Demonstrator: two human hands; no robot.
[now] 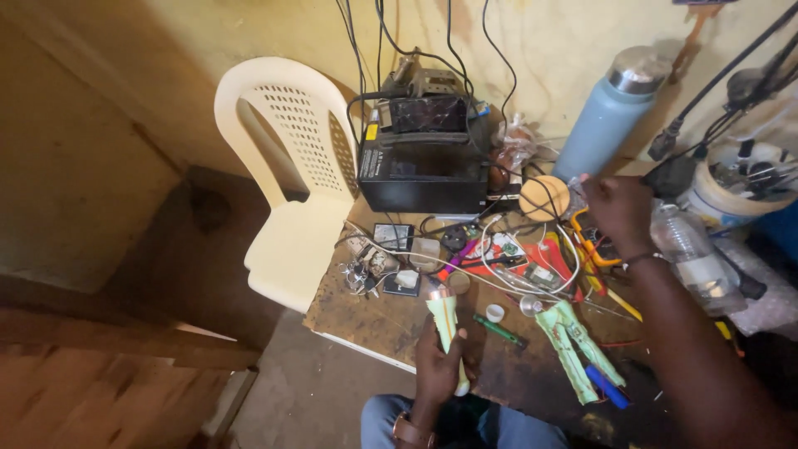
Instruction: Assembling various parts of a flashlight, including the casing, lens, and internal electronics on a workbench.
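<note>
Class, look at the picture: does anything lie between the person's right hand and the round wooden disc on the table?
Nothing visible. The right hand hovers just right of the round wooden disc, with only black cables crossing the disc's face.

Cream lattice-backed chair, pale-blue bottle, black box.

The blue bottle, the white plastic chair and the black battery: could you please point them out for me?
blue bottle (600, 125), head view, on its blue body.
white plastic chair (295, 237), head view, on its seat.
black battery (422, 170), head view, on its front face.
</note>
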